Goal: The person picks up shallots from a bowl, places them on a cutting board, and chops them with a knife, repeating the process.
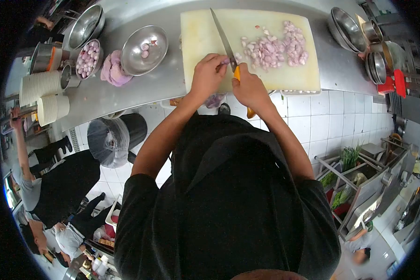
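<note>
My right hand (251, 89) grips a kitchen knife (223, 37) by its yellow handle, with the long blade pointing away across the white cutting board (198, 42). Close to the blade's left side, my left hand (209, 74) pinches a small purple shallot (225, 61) against the board. Cut shallot pieces (268, 52) lie in a pile right of the blade, with a second heap (295, 44) beyond them. Left of the board, a steel bowl (143, 50) holds a few peeled shallots (145, 50).
A colander of peeled shallots (88, 59) and a pink cloth (115, 70) sit at left on the steel counter (98, 98). Stacked white containers (40, 87) stand farther left. More steel bowls (347, 30) are at right. A lined bin (109, 140) stands below; other people are at lower left.
</note>
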Demonstrator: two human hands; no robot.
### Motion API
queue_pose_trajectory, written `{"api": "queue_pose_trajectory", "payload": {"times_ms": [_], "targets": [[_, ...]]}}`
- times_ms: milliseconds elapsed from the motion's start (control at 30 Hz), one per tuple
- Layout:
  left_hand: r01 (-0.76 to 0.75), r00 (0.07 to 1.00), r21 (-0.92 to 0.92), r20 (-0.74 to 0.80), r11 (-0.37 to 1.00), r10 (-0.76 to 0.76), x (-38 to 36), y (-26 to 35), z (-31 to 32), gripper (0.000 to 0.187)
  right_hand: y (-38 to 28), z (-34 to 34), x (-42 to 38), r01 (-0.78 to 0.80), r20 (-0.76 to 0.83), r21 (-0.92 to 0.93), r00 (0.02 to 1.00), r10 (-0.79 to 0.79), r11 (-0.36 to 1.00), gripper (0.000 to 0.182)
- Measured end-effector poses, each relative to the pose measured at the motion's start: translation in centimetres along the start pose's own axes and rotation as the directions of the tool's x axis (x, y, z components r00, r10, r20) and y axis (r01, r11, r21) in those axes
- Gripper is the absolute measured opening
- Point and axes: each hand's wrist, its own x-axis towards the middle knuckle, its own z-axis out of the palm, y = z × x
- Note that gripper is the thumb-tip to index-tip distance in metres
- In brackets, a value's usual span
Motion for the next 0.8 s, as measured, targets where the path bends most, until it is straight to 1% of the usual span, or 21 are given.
{"api": "queue_pose_trajectory", "payload": {"times_ms": [133,233,300,400,433,500,533,600,700,800], "targets": [[0.105,0.994,0.012,-0.03,0.994,-0.104,-0.5,0.5,0.5,0.02,0.3,1.3,1.4,0.072,-0.086,-0.013,0.994,-0.073,0.997,0.03],[0.137,0.99,0.052,-0.05,0.989,-0.134,-0.6,1.5,0.3,0.02,-0.2,0.3,1.3,0.021,-0.035,-0.028,0.999,-0.022,0.999,0.03],[0.151,0.987,0.07,-0.057,0.986,-0.147,-0.9,2.0,-0.3,0.02,0.0,0.0,0.8,0.025,-0.035,-0.042,0.999,-0.027,0.999,0.029],[-0.091,0.991,0.02,-0.099,0.996,0.093,-0.5,0.6,-0.8,0.021,0.1,-0.4,-0.4,0.033,-0.035,-0.074,0.999,-0.036,0.997,0.027],[-0.112,0.991,-0.004,-0.07,0.994,0.112,-0.3,0.0,-0.9,0.022,0.0,-0.6,-0.9,0.036,-0.033,-0.088,0.999,-0.039,0.996,0.026],[-0.155,0.988,-0.056,-0.018,0.986,0.155,0.2,-0.8,-0.8,0.022,-0.4,-1.2,-1.8,-0.005,0.019,-0.046,1.0,0.006,0.999,0.025],[-0.124,0.992,-0.051,-0.014,0.991,0.123,0.3,-1.0,-0.6,0.022,-0.8,-1.5,-2.3,-0.026,0.045,-0.024,0.999,0.027,0.999,0.024],[-0.06,0.998,-0.045,-0.003,0.997,0.06,0.3,-1.2,0.0,0.022,-1.4,-2.1,-2.9,-0.043,0.055,-0.048,0.997,0.045,0.998,0.024],[-0.056,0.993,-0.027,-0.105,0.998,0.053,0.3,-1.1,1.0,0.019,-2.2,-2.9,-3.6,-0.072,0.072,-0.068,0.994,0.077,0.995,0.024],[0.003,0.995,0.04,-0.098,0.999,0.001,0.2,-0.8,1.3,0.018,-2.3,-3.2,-3.8,-0.072,0.076,-0.107,0.994,0.08,0.992,0.024]]}}
